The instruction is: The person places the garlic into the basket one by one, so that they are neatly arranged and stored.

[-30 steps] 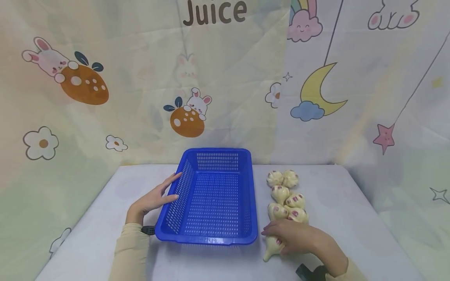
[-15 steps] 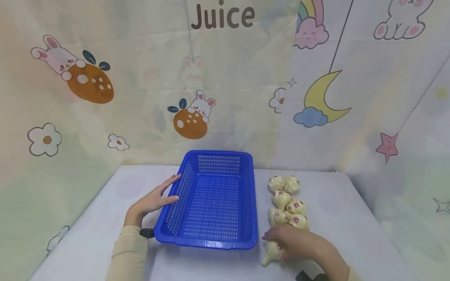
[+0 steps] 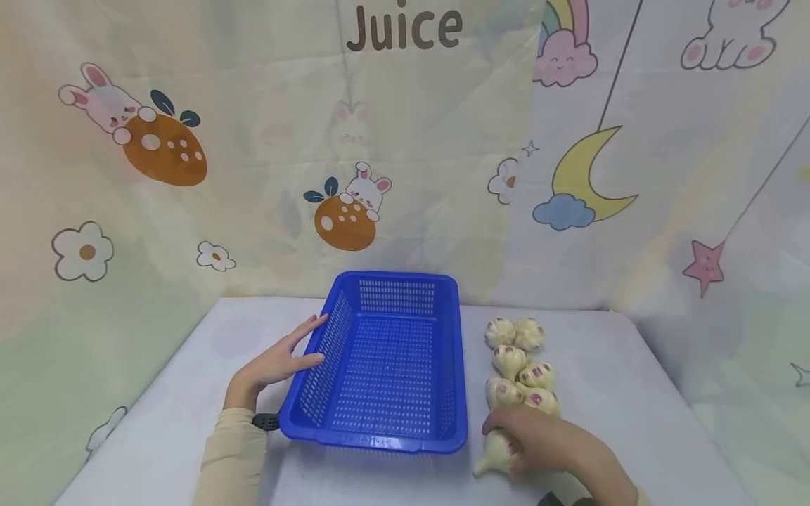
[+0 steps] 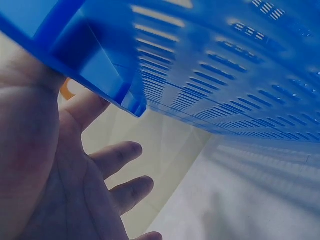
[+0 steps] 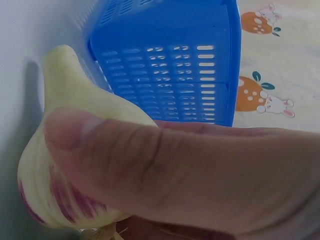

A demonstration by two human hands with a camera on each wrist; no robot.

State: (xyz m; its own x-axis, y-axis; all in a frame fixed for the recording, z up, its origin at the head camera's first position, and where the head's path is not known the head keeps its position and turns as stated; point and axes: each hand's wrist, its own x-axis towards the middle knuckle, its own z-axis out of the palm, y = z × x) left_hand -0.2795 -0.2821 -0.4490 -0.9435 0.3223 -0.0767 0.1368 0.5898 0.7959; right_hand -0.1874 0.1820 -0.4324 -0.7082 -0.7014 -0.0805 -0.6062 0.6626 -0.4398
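A blue plastic basket (image 3: 373,441) with slotted walls stands in the middle of the white table. My left hand (image 3: 272,362) rests at its left rim, thumb and index finger lying over the edge. In the left wrist view, the other fingers (image 4: 117,157) stretch out spread below the rim (image 4: 75,75). Right of the basket, my right hand (image 3: 550,439) grips a garlic bulb (image 3: 493,455), its stem pointing to the near left. The right wrist view shows the thumb pressed across this pale, purple-streaked garlic bulb (image 5: 85,95); the fingers behind it are mostly hidden.
Several more garlic bulbs (image 3: 508,360) lie in a two-wide column beyond my right hand, along the basket's right side. A printed cloth (image 3: 418,176) hangs behind the table. A dark wrist device (image 3: 266,422) sits close to the basket's near left corner.
The right hand's fingers have closed in around the garlic bulb, shifting slightly right. The left hand stays at the rim. The head view has tilted a little.
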